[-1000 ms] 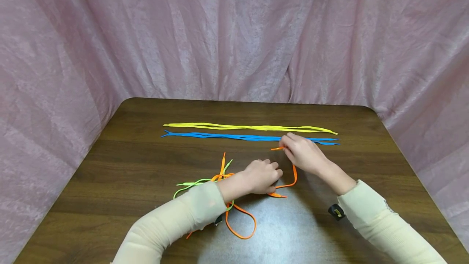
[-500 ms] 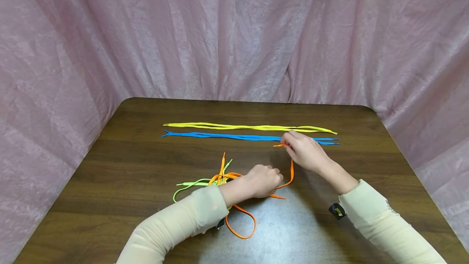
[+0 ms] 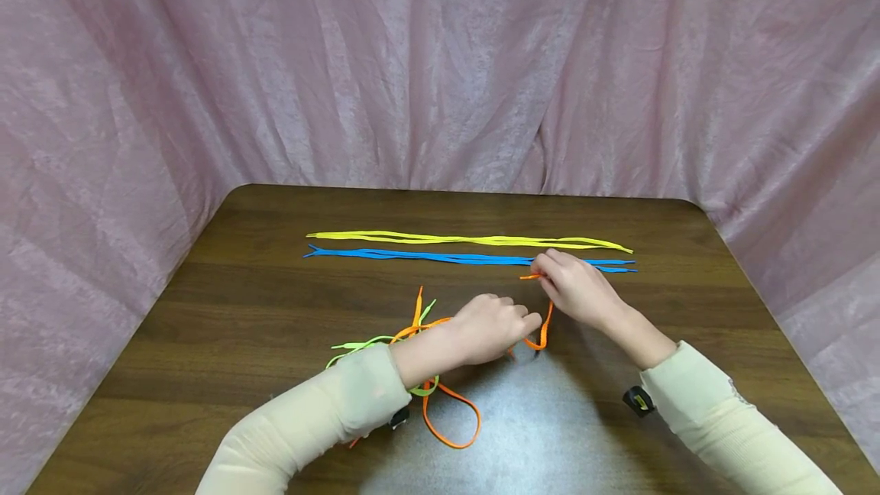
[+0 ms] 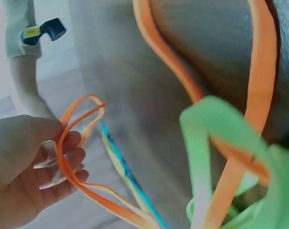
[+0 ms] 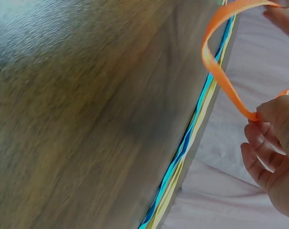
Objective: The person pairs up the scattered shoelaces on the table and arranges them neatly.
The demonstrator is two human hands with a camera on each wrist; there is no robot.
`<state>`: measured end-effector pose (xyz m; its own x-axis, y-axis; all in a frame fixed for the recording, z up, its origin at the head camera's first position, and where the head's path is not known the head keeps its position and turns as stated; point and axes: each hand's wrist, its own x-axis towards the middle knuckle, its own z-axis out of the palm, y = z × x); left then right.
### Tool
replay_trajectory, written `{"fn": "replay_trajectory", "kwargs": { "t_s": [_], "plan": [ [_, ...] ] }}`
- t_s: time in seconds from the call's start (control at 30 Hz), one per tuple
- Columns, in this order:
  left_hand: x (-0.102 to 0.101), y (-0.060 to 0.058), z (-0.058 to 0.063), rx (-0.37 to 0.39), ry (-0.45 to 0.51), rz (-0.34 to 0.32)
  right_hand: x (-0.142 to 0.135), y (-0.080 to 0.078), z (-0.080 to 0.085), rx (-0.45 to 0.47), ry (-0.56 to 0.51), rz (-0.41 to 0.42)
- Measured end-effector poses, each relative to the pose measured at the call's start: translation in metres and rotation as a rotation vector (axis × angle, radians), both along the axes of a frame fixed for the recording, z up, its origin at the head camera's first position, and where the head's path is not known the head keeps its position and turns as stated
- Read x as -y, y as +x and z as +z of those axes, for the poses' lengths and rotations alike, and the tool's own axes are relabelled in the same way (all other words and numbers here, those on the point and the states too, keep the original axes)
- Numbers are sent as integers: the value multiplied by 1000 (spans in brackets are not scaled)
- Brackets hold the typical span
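Note:
In the head view, my left hand (image 3: 491, 329) is over the middle of the table and my right hand (image 3: 574, 285) is farther back to its right. Between thumb and forefinger the left hand pinches an orange shoelace (image 4: 64, 162), which loops past its fingertips. The right hand pinches the orange lace (image 5: 212, 59) close to one tip, and a slack curve of it hangs between both hands. Beneath the left forearm lies a tangle of orange lace (image 3: 452, 445) and light green lace (image 3: 347, 345), partly hidden by the sleeve.
Blue laces (image 3: 412, 254) lie stretched straight across the table, just behind the tangle and partly under the right hand. Parallel to them, farther back, run yellow laces (image 3: 412, 237). A pink curtain (image 3: 440, 67) hangs behind the wooden table (image 3: 227, 327).
My left hand has shifted slightly, its fingertips moving right and toward the right hand along the orange lace. The right hand has barely moved. The slack between the hands is shorter.

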<state>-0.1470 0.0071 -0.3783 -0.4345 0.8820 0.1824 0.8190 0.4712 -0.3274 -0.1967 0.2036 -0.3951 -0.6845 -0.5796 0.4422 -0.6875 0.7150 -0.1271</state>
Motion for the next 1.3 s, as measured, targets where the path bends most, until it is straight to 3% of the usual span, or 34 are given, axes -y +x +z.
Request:
{"fn": "replay_trajectory", "kwargs": {
  "t_s": [0.2, 0.47, 0.63, 0.9, 1.3],
  "plan": [
    [14, 1, 17, -50, 80, -31, -7, 1, -2, -18, -6, 4],
    [42, 0, 28, 4, 227, -6, -22, 4, -8, -23, -33, -8],
    [66, -1, 25, 60, 284, 47, -31, 6, -10, -39, -31, -10],
    [100, -4, 10, 179, 293, 160, -37, 7, -12, -42, -30, 1],
    [135, -6, 15, 161, 368, 249, -44, 10, -10, -19, -29, -17]
  ]
}}
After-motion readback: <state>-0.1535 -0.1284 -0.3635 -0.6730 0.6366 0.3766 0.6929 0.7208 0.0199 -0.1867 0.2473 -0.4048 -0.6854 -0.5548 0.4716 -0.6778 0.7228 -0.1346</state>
